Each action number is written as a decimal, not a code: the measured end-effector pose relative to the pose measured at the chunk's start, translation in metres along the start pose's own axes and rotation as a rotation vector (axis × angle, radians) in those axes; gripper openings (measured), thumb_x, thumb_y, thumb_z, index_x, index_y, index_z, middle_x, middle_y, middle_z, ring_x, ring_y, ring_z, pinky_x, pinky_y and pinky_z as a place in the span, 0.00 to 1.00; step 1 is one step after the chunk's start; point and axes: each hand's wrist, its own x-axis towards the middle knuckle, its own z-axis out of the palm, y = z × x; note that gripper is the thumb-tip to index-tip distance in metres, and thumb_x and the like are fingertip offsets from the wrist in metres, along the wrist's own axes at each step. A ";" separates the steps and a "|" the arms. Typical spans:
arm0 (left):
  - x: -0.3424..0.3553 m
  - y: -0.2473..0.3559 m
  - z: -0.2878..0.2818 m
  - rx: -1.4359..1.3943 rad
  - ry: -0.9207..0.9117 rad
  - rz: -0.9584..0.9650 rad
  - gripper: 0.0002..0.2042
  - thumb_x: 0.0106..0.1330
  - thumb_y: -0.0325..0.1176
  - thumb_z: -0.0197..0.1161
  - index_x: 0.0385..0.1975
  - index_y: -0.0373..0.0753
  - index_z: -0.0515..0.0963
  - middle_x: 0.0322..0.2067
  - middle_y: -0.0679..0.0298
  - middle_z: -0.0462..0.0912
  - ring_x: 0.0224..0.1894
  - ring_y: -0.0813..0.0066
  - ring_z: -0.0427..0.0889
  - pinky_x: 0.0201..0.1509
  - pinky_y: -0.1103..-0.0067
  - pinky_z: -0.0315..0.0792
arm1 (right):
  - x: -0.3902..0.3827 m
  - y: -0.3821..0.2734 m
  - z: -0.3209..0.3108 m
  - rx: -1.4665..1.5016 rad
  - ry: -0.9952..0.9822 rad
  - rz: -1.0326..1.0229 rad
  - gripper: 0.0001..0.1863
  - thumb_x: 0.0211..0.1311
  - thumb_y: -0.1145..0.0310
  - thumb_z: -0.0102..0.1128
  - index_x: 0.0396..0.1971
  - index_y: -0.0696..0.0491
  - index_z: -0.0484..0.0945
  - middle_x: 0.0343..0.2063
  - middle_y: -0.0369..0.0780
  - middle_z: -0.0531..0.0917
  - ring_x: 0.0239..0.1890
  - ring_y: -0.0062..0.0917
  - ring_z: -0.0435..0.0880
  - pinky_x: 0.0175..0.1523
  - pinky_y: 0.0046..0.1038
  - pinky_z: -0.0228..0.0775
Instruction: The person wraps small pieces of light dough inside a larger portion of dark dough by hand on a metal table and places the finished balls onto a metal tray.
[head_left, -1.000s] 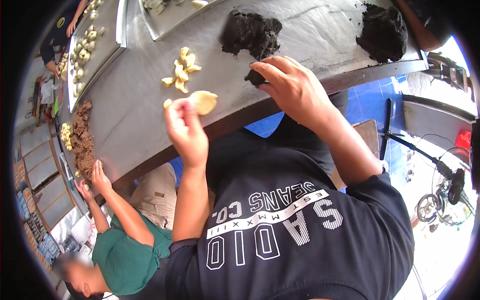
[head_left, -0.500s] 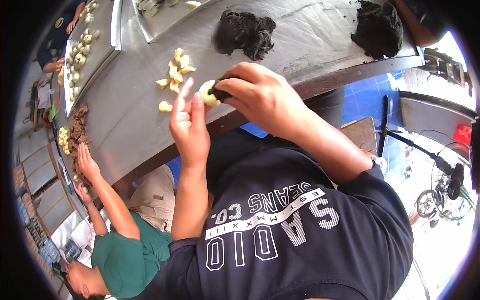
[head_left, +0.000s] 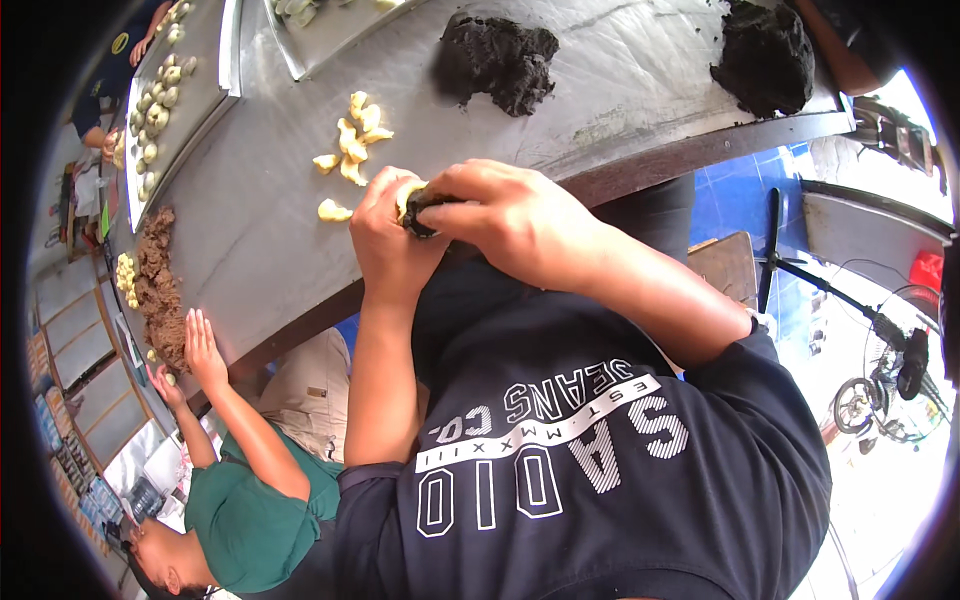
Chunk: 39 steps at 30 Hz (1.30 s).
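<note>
My left hand (head_left: 393,235) is curled around a piece of pale yellow dough (head_left: 406,197), of which only a rim shows between the fingers. My right hand (head_left: 500,208) presses a lump of black paste (head_left: 424,216) against that dough, its thumb and fingers closed on the lump. Both hands meet just above the near edge of the metal table (head_left: 270,235). Beyond them lies a loose group of small yellow dough pieces (head_left: 354,140), with a single piece (head_left: 333,210) just left of my left hand.
Two heaps of black paste, one nearer (head_left: 497,65) and one at the right end (head_left: 765,60), sit on the table. Trays of round dough balls (head_left: 157,118) stand at the far left. A co-worker in green (head_left: 262,505) works at brown filling (head_left: 158,280) on my left.
My left fingers, stretched out before, have folded around the dough. Both hands have come closer together, the right one slightly lower. The co-worker's upper hand has shifted right and down.
</note>
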 end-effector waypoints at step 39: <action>-0.005 -0.009 -0.008 -0.573 -0.334 -0.270 0.32 0.42 0.27 0.97 0.47 0.38 0.84 0.35 0.70 0.85 0.37 0.81 0.82 0.44 0.80 0.78 | -0.003 0.015 -0.043 -0.135 0.042 0.299 0.07 0.67 0.70 0.72 0.41 0.53 0.86 0.39 0.45 0.90 0.47 0.47 0.91 0.52 0.47 0.84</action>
